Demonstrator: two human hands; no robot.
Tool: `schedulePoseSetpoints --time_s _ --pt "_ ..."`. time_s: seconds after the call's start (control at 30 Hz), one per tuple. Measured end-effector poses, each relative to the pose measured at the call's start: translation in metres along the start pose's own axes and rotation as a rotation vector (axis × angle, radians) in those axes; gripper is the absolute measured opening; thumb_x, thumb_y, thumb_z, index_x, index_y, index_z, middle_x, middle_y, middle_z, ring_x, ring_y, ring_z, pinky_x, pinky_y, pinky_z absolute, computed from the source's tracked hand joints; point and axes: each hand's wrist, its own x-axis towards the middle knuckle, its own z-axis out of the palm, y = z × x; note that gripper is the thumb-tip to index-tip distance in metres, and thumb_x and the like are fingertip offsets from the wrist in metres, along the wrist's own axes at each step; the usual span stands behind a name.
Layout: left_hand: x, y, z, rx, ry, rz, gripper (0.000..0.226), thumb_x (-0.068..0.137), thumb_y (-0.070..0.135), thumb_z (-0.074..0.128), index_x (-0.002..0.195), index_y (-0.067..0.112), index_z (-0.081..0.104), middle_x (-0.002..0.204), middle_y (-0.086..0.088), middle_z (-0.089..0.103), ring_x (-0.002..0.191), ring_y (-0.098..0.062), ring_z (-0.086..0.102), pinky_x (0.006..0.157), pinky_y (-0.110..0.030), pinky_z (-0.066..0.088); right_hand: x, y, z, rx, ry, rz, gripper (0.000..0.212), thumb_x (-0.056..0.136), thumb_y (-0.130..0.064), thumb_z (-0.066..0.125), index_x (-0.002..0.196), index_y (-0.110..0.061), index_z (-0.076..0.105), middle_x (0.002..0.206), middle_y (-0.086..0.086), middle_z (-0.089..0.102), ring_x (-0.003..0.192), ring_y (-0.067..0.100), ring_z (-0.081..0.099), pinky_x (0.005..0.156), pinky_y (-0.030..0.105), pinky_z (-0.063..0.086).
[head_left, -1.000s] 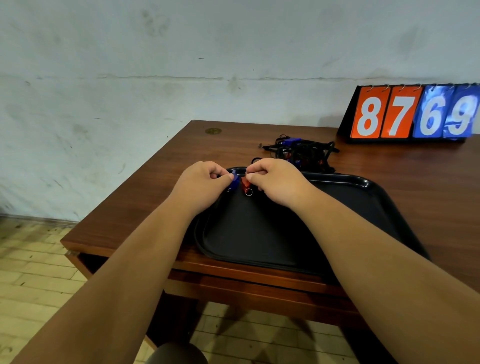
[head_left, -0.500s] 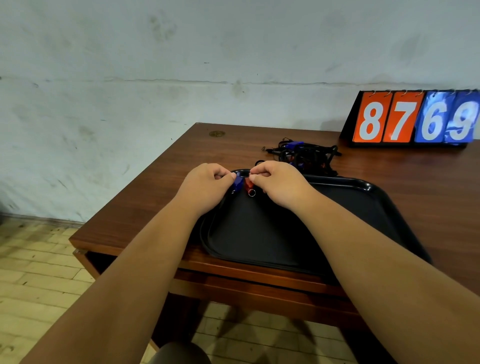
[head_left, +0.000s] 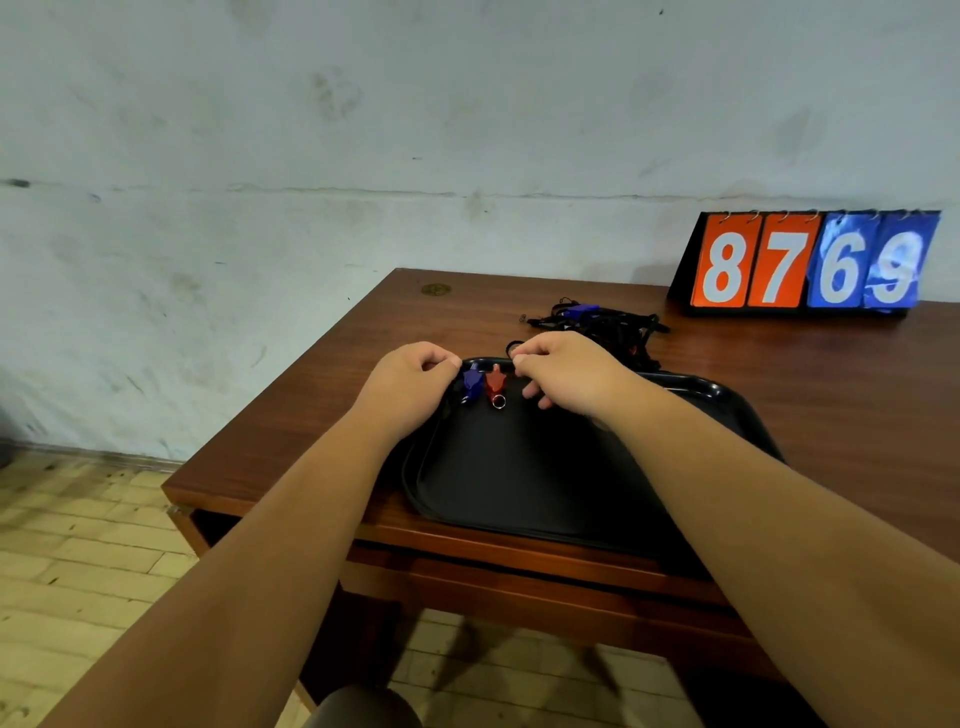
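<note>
A blue whistle (head_left: 471, 379) and a red whistle (head_left: 495, 381) with a small metal ring (head_left: 498, 400) lie side by side at the far left corner of a black tray (head_left: 545, 483). My left hand (head_left: 410, 387) is curled, its thumb and forefinger pinched against the blue whistle's left side. My right hand (head_left: 566, 371) is curled just right of the red whistle, fingertips pinched on a thin black cord (head_left: 511, 345) that loops behind them. A small gap separates that hand from the red whistle.
Behind the tray on the brown wooden table (head_left: 322, 410) is a tangle of black lanyards (head_left: 602, 325) with another blue whistle. A flip scoreboard (head_left: 805, 262) reading 8769 stands at the back right against the wall. The table's left edge drops to a tiled floor.
My hands have drawn slightly apart, so both whistles and the ring now show between them. My right fingers have come off the red whistle. The view has shifted a little.
</note>
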Motion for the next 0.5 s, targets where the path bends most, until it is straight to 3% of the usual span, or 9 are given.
schedulePoseSetpoints --time_s 0.1,0.2,0.3,0.43,0.5 --pt "0.004 0.005 -0.008 -0.054 0.001 -0.033 0.020 0.107 0.041 0.061 0.116 0.030 0.075 0.115 0.012 0.071 0.106 -0.009 0.066 0.083 -0.026 0.049 -0.003 0.001 -0.023 -0.047 0.003 -0.006 0.022 0.111 -0.026 0.056 0.125 -0.026 0.073 0.112 -0.009 0.073 0.090 0.010 0.073 0.066 0.025 0.058" --pt "0.011 0.013 -0.016 0.054 -0.008 -0.008 0.019 0.108 0.037 0.060 0.119 0.029 0.073 0.123 0.009 0.070 0.110 -0.013 0.065 0.100 -0.036 0.053 -0.004 0.009 -0.050 -0.050 0.050 0.017 0.021 0.110 -0.025 0.058 0.115 -0.020 0.078 0.109 -0.003 0.077 0.089 0.014 0.072 0.076 0.036 0.064" --pt "0.023 0.027 -0.021 0.151 -0.002 0.081 0.020 0.109 0.032 0.058 0.120 0.026 0.074 0.123 0.011 0.068 0.112 -0.009 0.061 0.097 -0.032 0.048 -0.002 0.020 -0.072 -0.035 0.109 0.048 0.019 0.110 -0.025 0.060 0.109 -0.022 0.079 0.103 -0.001 0.077 0.082 0.013 0.068 0.071 0.029 0.059" --pt "0.042 0.053 -0.017 0.259 -0.084 0.234 0.019 0.108 0.032 0.059 0.115 0.028 0.076 0.122 0.017 0.070 0.116 -0.007 0.061 0.098 -0.029 0.043 0.012 0.038 -0.087 -0.073 0.202 0.012 0.019 0.107 -0.018 0.062 0.109 -0.024 0.080 0.103 -0.005 0.073 0.089 0.010 0.065 0.098 0.037 0.058" --pt "0.052 0.068 -0.009 0.280 -0.157 0.297 0.020 0.108 0.031 0.059 0.114 0.029 0.077 0.122 0.018 0.071 0.117 -0.005 0.061 0.101 -0.029 0.045 0.021 0.042 -0.091 -0.076 0.223 0.000 0.019 0.107 -0.018 0.063 0.112 -0.023 0.080 0.105 -0.005 0.072 0.089 0.009 0.063 0.100 0.039 0.059"
